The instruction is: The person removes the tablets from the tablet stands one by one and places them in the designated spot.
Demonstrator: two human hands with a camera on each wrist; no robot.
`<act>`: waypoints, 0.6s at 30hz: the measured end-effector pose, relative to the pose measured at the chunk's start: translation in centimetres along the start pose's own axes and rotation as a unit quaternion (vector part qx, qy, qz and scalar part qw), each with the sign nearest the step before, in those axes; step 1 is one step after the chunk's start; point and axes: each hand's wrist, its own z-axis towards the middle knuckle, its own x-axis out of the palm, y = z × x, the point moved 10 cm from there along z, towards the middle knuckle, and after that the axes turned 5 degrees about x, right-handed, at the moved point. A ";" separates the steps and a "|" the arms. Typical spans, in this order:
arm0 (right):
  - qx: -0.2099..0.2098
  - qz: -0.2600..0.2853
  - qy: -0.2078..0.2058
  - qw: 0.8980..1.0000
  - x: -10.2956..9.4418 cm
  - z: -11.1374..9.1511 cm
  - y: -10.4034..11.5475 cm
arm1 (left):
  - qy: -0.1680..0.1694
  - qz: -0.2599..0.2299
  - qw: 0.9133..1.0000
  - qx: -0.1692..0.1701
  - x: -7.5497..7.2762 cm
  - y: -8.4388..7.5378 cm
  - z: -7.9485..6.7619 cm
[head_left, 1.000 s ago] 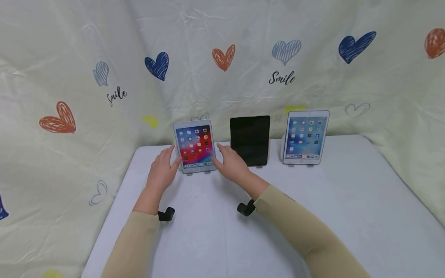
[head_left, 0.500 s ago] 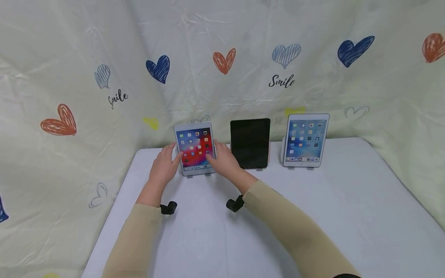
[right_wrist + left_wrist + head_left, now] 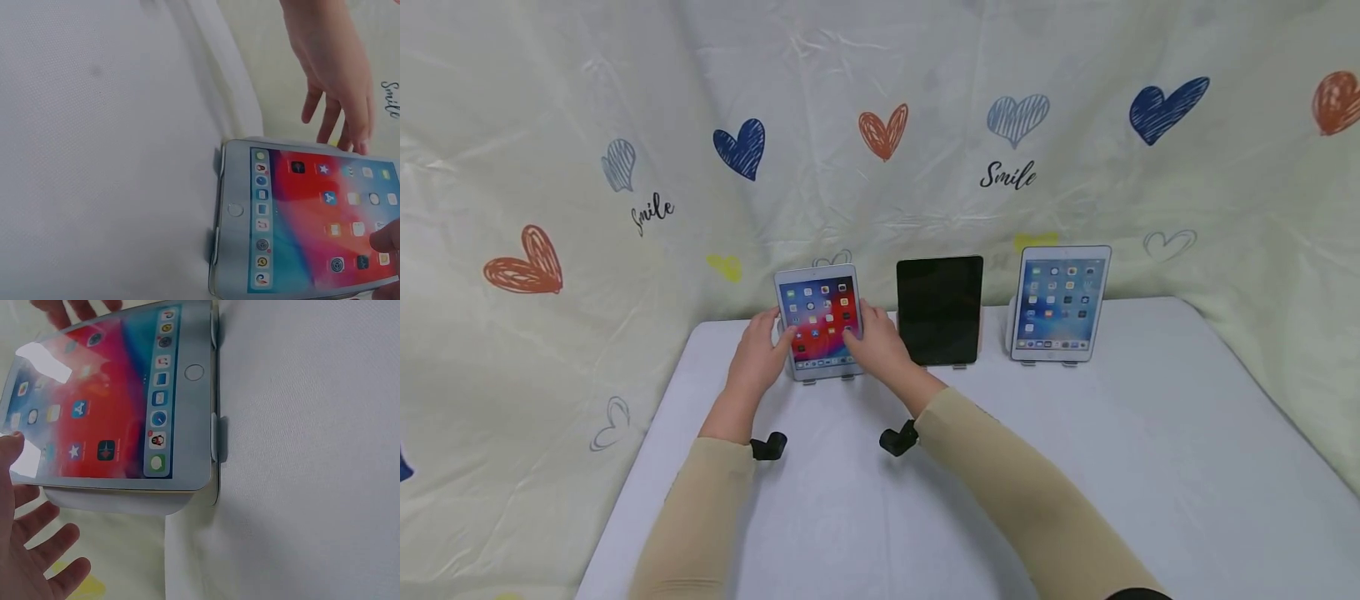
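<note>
A white tablet (image 3: 818, 312) with a lit red and blue home screen leans on a white stand (image 3: 119, 500), its bottom edge at two small lips. My left hand (image 3: 758, 357) is at its left edge, the thumb in front and the index finger partly behind; the other fingers spread beside it in the left wrist view. My right hand (image 3: 880, 346) grips the right edge. Its thumb (image 3: 387, 237) lies over the screen, and its fingers go behind, mostly hidden in the right wrist view.
A dark-screened tablet (image 3: 940, 308) stands just right of my right hand. Farther right is another white tablet (image 3: 1060, 304) with a blue screen, also on a stand. All three line the back of the white table (image 3: 827, 500), before a heart-printed curtain (image 3: 820, 183).
Both hands have closed in on the left tablet. My right hand moved left and its thumb came over the screen; my left hand shifted slightly to the edge. The tablet stays on its stand.
</note>
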 end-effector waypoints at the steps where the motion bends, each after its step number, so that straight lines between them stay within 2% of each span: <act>1: 0.000 -0.002 -0.003 1.000 0.0 0.0 0.0 | -0.005 -0.001 1.000 0.002 -0.1 0.0 0.0; 10: -0.010 0.016 -0.024 1.000 0.0 -0.4 -0.2 | -0.051 -0.010 0.999 0.009 -1.0 0.2 0.0; 18: -0.051 0.005 -0.048 0.998 -0.2 -1.2 -0.3 | -0.109 -0.036 0.993 0.012 -1.7 0.3 -1.0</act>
